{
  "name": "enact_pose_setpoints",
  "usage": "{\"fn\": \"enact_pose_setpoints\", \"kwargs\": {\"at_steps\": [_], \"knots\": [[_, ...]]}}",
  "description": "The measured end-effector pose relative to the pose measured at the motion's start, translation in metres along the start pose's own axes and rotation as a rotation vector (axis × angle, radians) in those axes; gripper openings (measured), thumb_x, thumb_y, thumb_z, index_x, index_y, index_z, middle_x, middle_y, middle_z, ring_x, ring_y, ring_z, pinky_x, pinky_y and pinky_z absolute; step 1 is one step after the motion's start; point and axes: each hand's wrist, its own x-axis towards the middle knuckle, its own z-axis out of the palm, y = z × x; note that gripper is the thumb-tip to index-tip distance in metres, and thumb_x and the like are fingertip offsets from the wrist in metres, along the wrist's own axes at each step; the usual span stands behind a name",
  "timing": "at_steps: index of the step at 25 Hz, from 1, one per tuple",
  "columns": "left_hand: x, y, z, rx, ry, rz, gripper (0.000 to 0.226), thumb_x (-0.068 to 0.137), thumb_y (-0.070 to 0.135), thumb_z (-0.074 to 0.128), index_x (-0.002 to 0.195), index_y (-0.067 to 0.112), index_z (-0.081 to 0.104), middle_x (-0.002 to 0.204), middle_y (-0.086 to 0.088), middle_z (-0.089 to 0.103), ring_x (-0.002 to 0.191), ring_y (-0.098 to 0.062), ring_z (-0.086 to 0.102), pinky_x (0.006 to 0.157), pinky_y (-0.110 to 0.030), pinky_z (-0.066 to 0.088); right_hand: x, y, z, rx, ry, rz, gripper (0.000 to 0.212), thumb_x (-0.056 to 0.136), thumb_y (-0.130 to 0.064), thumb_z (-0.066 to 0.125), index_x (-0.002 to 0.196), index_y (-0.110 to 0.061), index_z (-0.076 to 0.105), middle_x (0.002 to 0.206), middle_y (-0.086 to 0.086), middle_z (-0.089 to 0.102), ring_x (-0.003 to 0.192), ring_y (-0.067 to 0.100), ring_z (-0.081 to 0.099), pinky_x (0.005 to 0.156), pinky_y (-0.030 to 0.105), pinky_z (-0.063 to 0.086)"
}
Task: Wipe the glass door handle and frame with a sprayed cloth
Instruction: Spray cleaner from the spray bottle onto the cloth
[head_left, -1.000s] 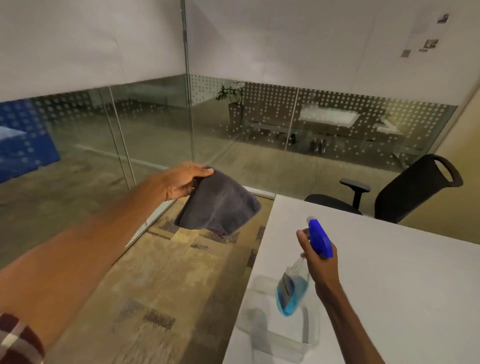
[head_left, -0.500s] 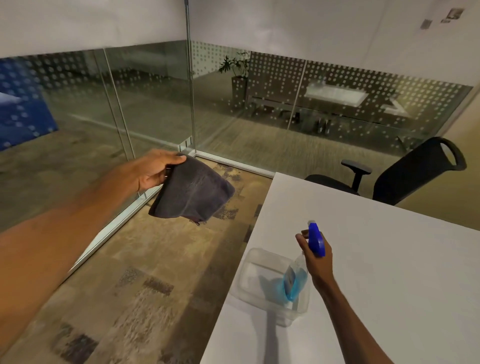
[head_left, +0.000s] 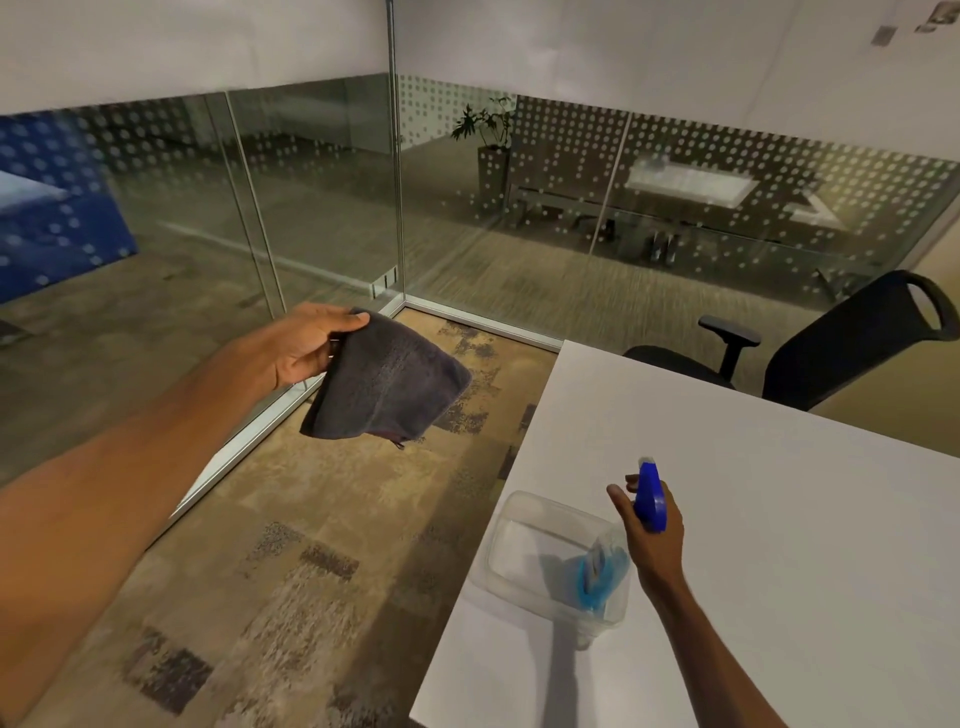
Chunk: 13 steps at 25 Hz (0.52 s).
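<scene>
My left hand (head_left: 306, 345) pinches a folded dark grey cloth (head_left: 387, 387) by its upper edge, holding it out over the carpet. My right hand (head_left: 652, 530) grips the neck of a spray bottle (head_left: 602, 569) with a blue trigger head and blue liquid; the bottle's base sits inside a clear plastic tub (head_left: 524, 545) on the white table. The glass wall's metal frame post (head_left: 396, 156) stands at the corner ahead, with its floor rail (head_left: 249, 434) running toward me. No door handle shows.
The white table (head_left: 753, 519) fills the lower right. A black office chair (head_left: 852, 343) stands at its far side. Glass panels with dotted frosting enclose the room; patterned carpet lies between me and the glass on the left.
My right hand has lowered the spray bottle into the clear tub. My left hand with the cloth has dropped lower in view as my head tilted down.
</scene>
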Motion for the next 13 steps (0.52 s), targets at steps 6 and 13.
{"fn": "enact_pose_setpoints", "kwargs": {"at_steps": [6,13], "knots": [[-0.011,-0.009,-0.017,-0.023,0.000,0.009,0.014,0.095,0.011,0.056,0.099,0.008,0.070,0.098,-0.008,0.066,0.093,-0.019,0.060,0.091,-0.036,0.049,-0.007,0.009,0.004,-0.011,0.036,0.006,0.058,0.077,-0.018,0.078,0.126,-0.014,0.047,0.117,0.012,0.058,0.101,0.026,0.056,0.083,0.038,0.052],[-0.050,-0.008,-0.059,-0.058,0.002,0.053,0.017,0.095,0.013,0.057,0.105,0.008,0.070,0.098,-0.008,0.069,0.091,-0.019,0.064,0.087,-0.033,0.053,-0.101,0.041,0.026,-0.400,0.117,0.151,0.105,0.036,-0.096,0.053,0.095,-0.009,0.052,0.084,0.006,0.051,0.077,0.031,0.053,0.072,0.042,0.045]]}}
